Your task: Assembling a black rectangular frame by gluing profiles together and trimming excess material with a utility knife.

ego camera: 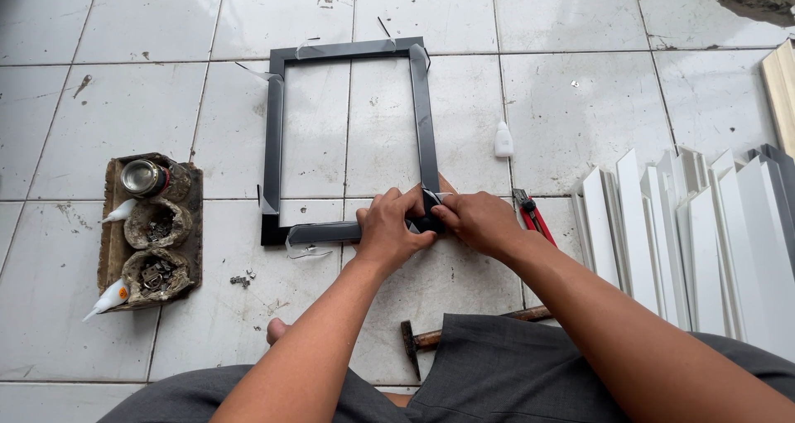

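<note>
Both hands (431,223) pinch the glossy black rectangular frame's (348,141) corner, seemingly taped.

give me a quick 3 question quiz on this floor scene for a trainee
1. True or false: both hands press on the same corner of the dark frame.
2. Which tool lies nearest the right hand? A) hammer B) red-handled pliers C) small white bottle
3. Fill in: the stack of white strips lies on the person's ____ side.

Key:
1. True: the left hand and the right hand meet at the frame's near right corner.
2. B: the red-handled pliers lie on the tile floor right beside that hand; the hammer sits nearer the lap, the small white bottle farther up.
3. Right.
</note>
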